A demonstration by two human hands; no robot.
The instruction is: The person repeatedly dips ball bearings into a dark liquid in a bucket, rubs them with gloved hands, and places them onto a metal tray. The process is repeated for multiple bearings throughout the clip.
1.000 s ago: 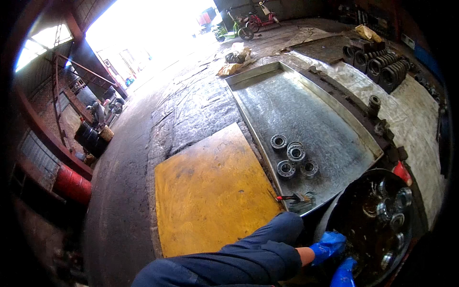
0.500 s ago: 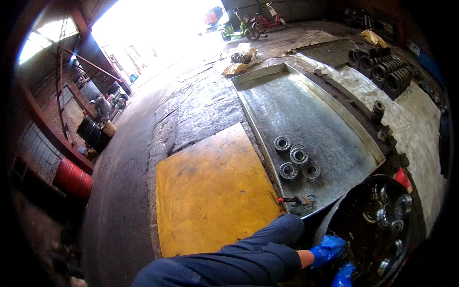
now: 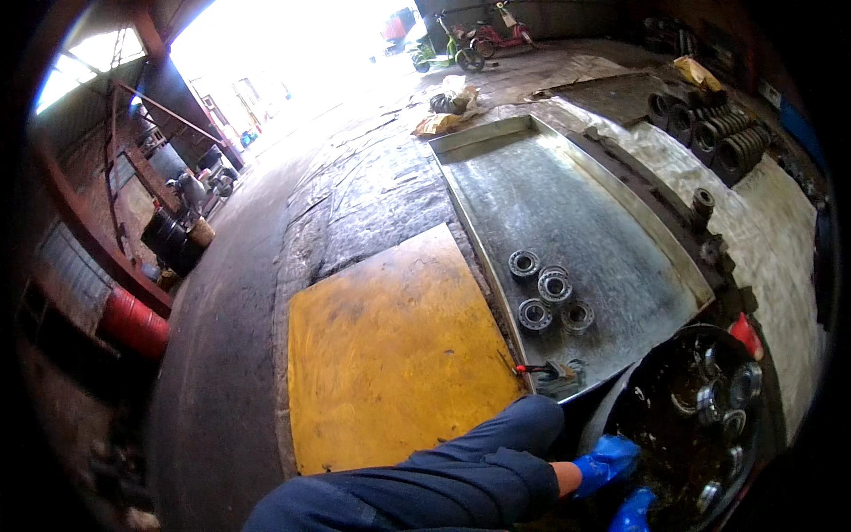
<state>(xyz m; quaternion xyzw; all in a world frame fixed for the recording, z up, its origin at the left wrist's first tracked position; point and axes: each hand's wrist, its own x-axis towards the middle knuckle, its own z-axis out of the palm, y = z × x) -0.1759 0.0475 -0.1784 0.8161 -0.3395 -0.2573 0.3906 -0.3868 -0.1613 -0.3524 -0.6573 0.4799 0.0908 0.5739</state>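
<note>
Both my hands wear blue gloves at the near-left side of a round dark tub (image 3: 612,410) holding dark, oily liquid. My left hand (image 3: 608,465) is closed over the tub's inner edge; whatever it grips is hidden. Just below it, my right hand (image 3: 633,511) is partly cut off by the lower edge, and its fingers do not show clearly. Several metal bearing rings (image 3: 709,403) lie in the tub, toward its far and right sides. In the shallow metal tray (image 3: 612,239) beyond stand several bearings (image 3: 555,286). A brush (image 3: 557,370) with a red handle rests in its near corner.
A yellow sheet (image 3: 399,355) lies on the floor left of the tray. Something red (image 3: 746,336) sits at the tub's far rim. Stacked dark rings (image 3: 731,146) stand on pale sheeting at far right. A red drum (image 3: 135,323) is at left; scooters (image 3: 501,37) are parked far off.
My hands stay almost in place at the tub's side, with the right one shifted very slightly. The bearings and the brush in the tray have not moved.
</note>
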